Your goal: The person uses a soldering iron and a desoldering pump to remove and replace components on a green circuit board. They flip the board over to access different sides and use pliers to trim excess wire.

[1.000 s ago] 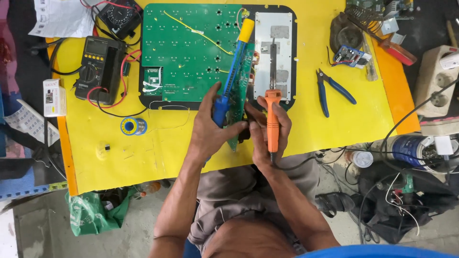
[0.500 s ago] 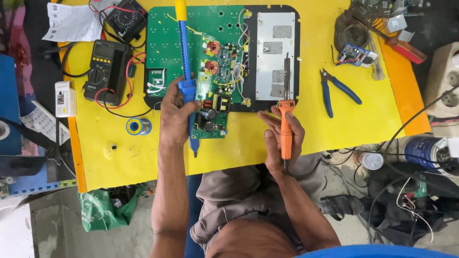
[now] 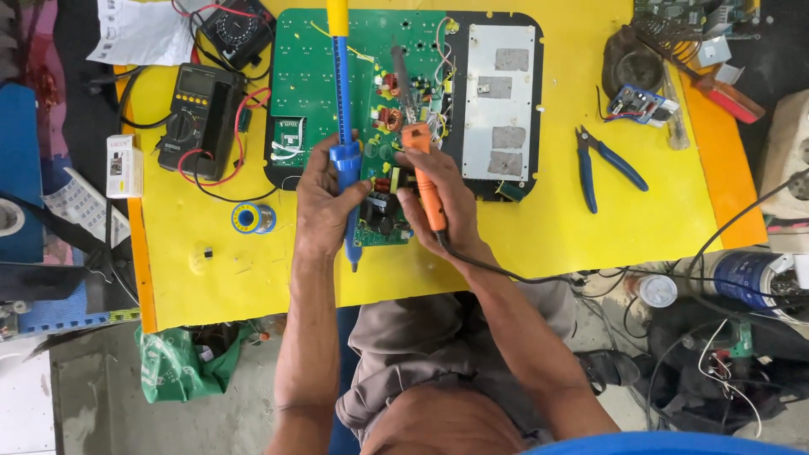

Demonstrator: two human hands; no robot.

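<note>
Left hand [image 3: 324, 206] fingers closed round a blue-and-yellow plastic desoldering pump [image 3: 341, 126], right hand [image 3: 438, 202] fingers gripping an orange-handled soldering iron [image 3: 417, 160] — both over the rigid, likely fragile green circuit board [image 3: 337, 84] just beyond the fingers.

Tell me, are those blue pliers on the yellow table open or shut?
Open. The blue-handled pliers lie flat on the yellow table with handles spread apart.

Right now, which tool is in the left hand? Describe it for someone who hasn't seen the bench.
On the yellow table, find the large green circuit board. The left hand grips a long blue pump with a yellow top. The tool beside it in the right hand is orange-handled and corded.
</note>
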